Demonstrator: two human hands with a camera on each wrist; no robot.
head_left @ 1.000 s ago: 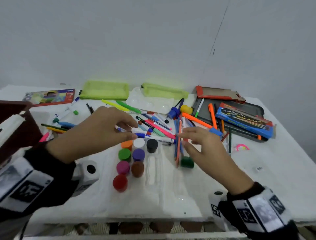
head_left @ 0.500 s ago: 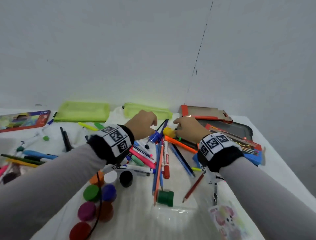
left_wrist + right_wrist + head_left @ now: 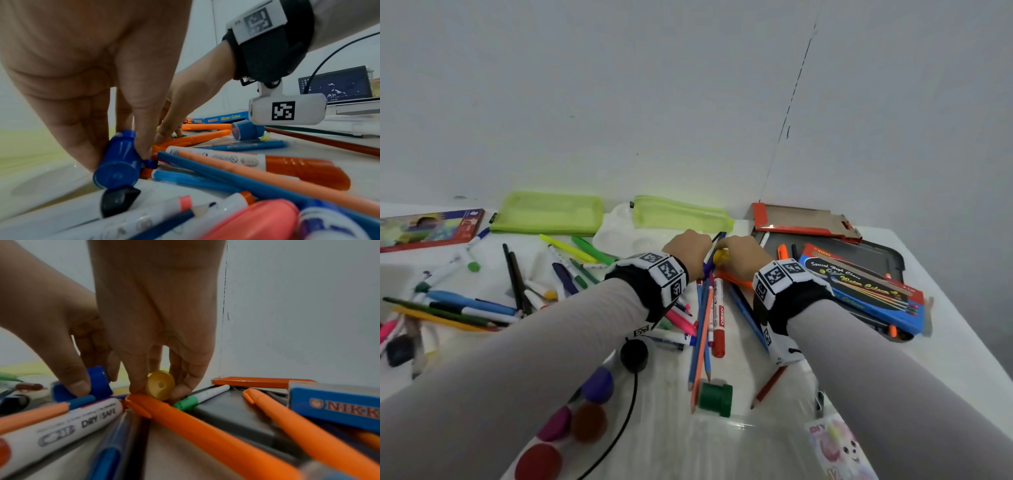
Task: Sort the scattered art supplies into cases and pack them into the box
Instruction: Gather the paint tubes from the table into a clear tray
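Observation:
My left hand [image 3: 688, 251] pinches a small blue paint pot [image 3: 118, 160] lying on its side among pens at the back of the table; the same blue pot [image 3: 96, 384] shows in the right wrist view. Right beside it, my right hand [image 3: 741, 255] pinches a yellow paint pot [image 3: 160, 387] between thumb and fingers, also seen as the yellow pot [image 3: 721, 256] from the head. Both pots still rest on the pile. Other paint pots, among them a green one [image 3: 715, 399] and a black one [image 3: 634, 354], stand near me.
Two lime zip pouches [image 3: 548, 212] [image 3: 681, 216] lie along the wall, a white palette [image 3: 619, 236] between them. A blue watercolour box [image 3: 866, 291] sits on a dark tray [image 3: 876, 257] at right. Pens and pencils [image 3: 703, 329] litter the middle and left.
Both hands have reached from the near paint pots to the back of the pile. They have now closed on the blue and yellow pots.

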